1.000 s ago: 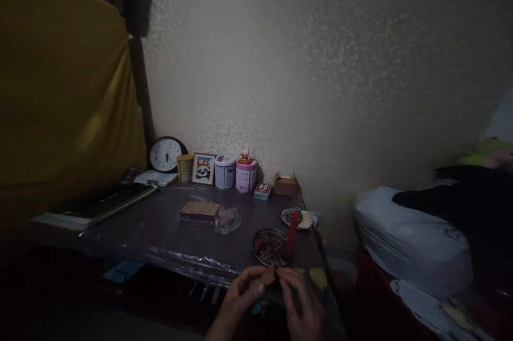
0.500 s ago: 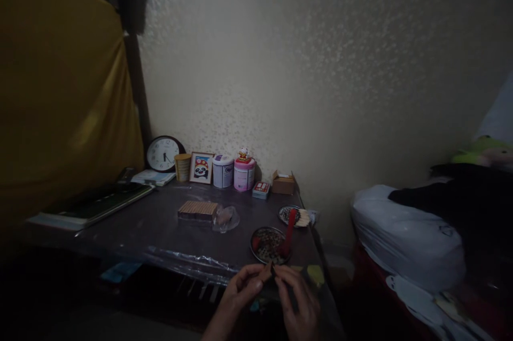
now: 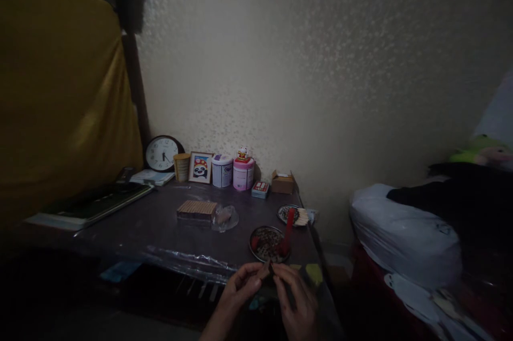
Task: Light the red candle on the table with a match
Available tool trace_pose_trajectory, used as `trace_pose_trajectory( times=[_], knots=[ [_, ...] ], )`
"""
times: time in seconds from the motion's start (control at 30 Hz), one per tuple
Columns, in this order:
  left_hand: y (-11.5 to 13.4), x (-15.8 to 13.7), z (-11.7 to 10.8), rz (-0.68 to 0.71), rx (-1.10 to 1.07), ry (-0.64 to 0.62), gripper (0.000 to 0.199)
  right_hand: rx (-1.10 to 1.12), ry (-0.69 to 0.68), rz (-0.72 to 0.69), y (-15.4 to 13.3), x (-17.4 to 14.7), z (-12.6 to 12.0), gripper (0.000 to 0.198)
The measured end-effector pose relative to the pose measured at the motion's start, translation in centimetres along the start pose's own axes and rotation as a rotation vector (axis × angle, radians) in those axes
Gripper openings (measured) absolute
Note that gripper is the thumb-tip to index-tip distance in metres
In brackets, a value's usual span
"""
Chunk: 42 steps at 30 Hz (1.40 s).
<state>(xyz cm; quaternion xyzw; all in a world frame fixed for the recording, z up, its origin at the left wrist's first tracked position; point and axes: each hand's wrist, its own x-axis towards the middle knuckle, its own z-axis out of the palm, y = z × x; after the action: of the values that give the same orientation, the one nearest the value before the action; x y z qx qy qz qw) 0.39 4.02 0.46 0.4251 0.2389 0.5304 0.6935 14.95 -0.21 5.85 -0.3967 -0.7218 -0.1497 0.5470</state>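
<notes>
Just off the table's near edge, my left hand [image 3: 239, 294] pinches a small brown flat piece [image 3: 264, 271] between thumb and fingers. My right hand [image 3: 295, 298] is closed close beside it, its fingertips together at the piece's dark right end; what they grip is too dim to make out. Right behind the hands sits a round metal dish [image 3: 260, 255] of small dark and pale bits. A red upright stick-like tool [image 3: 288, 230] stands in it. Farther back is a second dish [image 3: 282, 214] with pale sticks [image 3: 302, 217] at its right side.
A row of thin brown pieces [image 3: 197, 208] lies mid-table by a clear plastic bag [image 3: 229, 219]. Along the wall stand a clock [image 3: 163, 153], a framed panda picture [image 3: 200, 168], two canisters [image 3: 222, 171] and a cardboard box [image 3: 282, 183]. A yellow-green scrap [image 3: 315, 273] lies near my right hand.
The view has shifted very slightly. Both hands stay together around the brown piece, which looks tilted a little differently in the left fingers.
</notes>
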Motion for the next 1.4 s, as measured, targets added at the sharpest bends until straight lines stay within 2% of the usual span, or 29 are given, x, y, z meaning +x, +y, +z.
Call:
trace_pose_trajectory(
  times=[0.23,0.43,0.6,0.93,1.13,1.3,1.4],
  knots=[
    [0.1,-0.1,0.1,-0.005,-0.048,0.005,0.029,-0.007,-0.005,-0.007,-0.1,0.2,-0.1,0.018],
    [0.7,-0.5,1.0,-0.038,-0.124,0.034,0.025,-0.006,-0.021,0.048,0.3,-0.4,0.1,0.019],
    [1.1,-0.7,1.5,-0.045,-0.167,0.066,0.026,-0.009,0.035,0.086,0.6,-0.6,0.2,0.017],
    [0.9,-0.5,1.6,-0.045,-0.221,0.058,0.019,0.017,0.021,0.108,0.3,-0.7,0.5,0.014],
    [1.0,-0.6,1.7,0.004,-0.218,0.027,0.02,-0.003,0.036,0.099,0.6,-0.4,0.8,0.015],
    [1.2,-0.5,1.8,-0.002,-0.206,0.044,0.019,-0.007,0.081,0.122,0.1,0.2,-0.6,0.014],
    [1.2,-0.5,1.9,-0.013,-0.22,0.044,0.019,-0.003,0.134,0.052,-1.1,0.5,-1.5,0.012]
  ],
)
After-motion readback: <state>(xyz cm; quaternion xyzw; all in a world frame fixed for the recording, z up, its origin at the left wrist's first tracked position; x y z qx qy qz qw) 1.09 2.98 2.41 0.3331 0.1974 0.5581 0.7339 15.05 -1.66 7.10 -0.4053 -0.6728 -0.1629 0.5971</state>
